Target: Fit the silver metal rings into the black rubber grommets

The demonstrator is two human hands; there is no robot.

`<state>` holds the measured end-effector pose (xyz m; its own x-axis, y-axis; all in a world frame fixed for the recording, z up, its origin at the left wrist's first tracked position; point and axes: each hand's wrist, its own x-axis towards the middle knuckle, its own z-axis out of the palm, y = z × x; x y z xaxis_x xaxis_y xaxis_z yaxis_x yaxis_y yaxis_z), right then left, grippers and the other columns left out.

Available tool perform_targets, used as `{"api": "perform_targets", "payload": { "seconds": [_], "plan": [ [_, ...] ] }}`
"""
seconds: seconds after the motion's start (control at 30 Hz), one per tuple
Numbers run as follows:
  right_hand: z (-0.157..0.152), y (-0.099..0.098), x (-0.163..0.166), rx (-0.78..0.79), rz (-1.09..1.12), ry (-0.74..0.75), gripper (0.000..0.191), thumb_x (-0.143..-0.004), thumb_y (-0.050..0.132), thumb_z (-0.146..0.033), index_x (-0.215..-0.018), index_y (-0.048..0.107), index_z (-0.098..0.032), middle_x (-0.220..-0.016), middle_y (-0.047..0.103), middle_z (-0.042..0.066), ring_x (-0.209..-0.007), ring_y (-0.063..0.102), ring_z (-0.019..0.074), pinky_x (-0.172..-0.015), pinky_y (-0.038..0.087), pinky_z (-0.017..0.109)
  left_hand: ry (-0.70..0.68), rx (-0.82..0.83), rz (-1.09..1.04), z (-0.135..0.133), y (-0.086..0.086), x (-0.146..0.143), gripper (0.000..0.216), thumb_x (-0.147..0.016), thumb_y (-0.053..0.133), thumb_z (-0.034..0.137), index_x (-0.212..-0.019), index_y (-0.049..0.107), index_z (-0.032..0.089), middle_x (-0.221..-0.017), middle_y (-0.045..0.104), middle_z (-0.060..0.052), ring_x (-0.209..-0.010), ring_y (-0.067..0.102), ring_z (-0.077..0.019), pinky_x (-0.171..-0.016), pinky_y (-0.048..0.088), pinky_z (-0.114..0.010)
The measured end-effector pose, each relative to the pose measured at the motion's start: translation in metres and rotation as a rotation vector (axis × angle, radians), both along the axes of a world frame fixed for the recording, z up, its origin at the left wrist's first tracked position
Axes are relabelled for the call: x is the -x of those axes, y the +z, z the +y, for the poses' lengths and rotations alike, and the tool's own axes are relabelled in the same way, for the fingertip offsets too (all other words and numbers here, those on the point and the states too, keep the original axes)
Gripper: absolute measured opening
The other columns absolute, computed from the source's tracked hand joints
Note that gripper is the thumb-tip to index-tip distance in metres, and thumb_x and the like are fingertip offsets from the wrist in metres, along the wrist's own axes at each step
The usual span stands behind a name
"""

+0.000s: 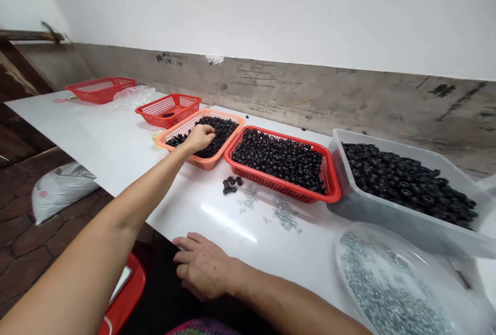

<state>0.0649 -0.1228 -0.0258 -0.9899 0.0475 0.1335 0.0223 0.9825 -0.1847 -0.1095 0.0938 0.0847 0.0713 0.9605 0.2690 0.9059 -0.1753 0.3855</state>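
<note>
My left hand (200,138) reaches into an orange basket (209,163) that holds small black parts (223,131). Its fingers are bent together over the parts, and whatever lies between them is hidden. At the table's front edge rests my right hand (205,265), palm down, fingers loosely apart with nothing in them. Between the hands and the baskets, a little group of black ring-shaped pieces (232,184) lies on the table. Beside it are two scatterings of tiny shiny clear or silvery pieces (285,213). A red basket (279,188) full of black rings stands right of the orange one.
A translucent bin (372,203) of larger black rings stands at the right. In front of it is a clear round container (343,262) with shiny bits. Two more red baskets (170,110) and a plastic bag (134,96) are at the left; a white sack (64,190) sits on the floor.
</note>
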Motion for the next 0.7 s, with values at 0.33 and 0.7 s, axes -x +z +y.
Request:
{"api": "perform_targets", "payload": {
  "seconds": [0.33,0.7],
  "plan": [
    [-0.005,0.014,-0.001,-0.047,0.153,-0.125,0.027,-0.094,0.051,-0.026,-0.112,0.063,-0.010,-0.137,0.058,0.014,-0.129,0.047,0.0229,-0.111,0.039,0.033,-0.307,0.282,0.219,0.010,-0.016,0.011,0.037,-0.083,0.058,0.034,-0.115,0.073,0.025,-0.114,0.075,-0.004,-0.103,0.069,-0.0223,-0.090,0.050,-0.024],
    [-0.002,0.014,0.009,0.026,0.092,-0.207,0.036,-0.097,0.046,-0.018,-0.131,0.051,-0.008,-0.129,0.062,0.017,-0.125,0.050,0.0234,-0.104,0.047,0.036,-0.533,0.343,0.226,0.020,-0.024,0.011,0.033,-0.087,0.052,0.024,-0.109,0.076,0.021,-0.111,0.076,-0.009,-0.093,0.070,-0.0242,-0.083,0.049,-0.026]
  ]
}}
